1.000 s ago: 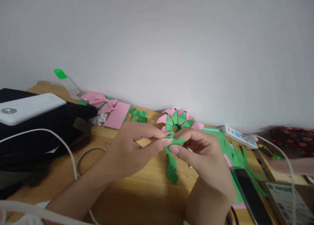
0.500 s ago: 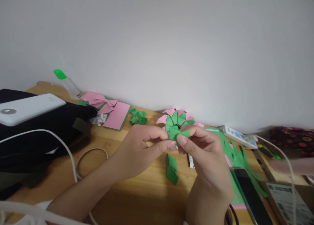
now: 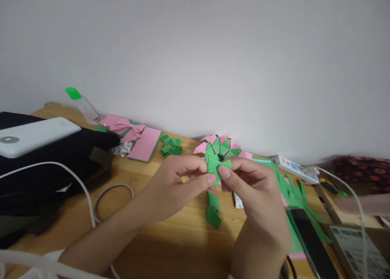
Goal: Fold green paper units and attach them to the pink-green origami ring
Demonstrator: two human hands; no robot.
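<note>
A small folded piece of green paper (image 3: 215, 169) is pinched between both hands above the table. My left hand (image 3: 176, 185) grips its left side with thumb and forefinger; my right hand (image 3: 256, 189) presses its right side under the thumb. Just behind it on the table lies a pink and green paper flower (image 3: 225, 145), partly hidden by my fingers and the held paper. Below the hands rests a folded green paper strip (image 3: 213, 212). A small cluster of folded green paper pieces (image 3: 171, 145) sits left of the flower.
Pink sheets (image 3: 145, 144) and white scraps (image 3: 122, 148) lie at the back left. A white power bank (image 3: 39, 135) rests on black fabric (image 3: 70, 157). On the right are green strips (image 3: 294, 195), a phone (image 3: 312, 242), and a power strip (image 3: 297, 169). White cables cross the left side.
The held green paper has turned slightly between my fingers and shows more of its face. Both hands stay in nearly the same place.
</note>
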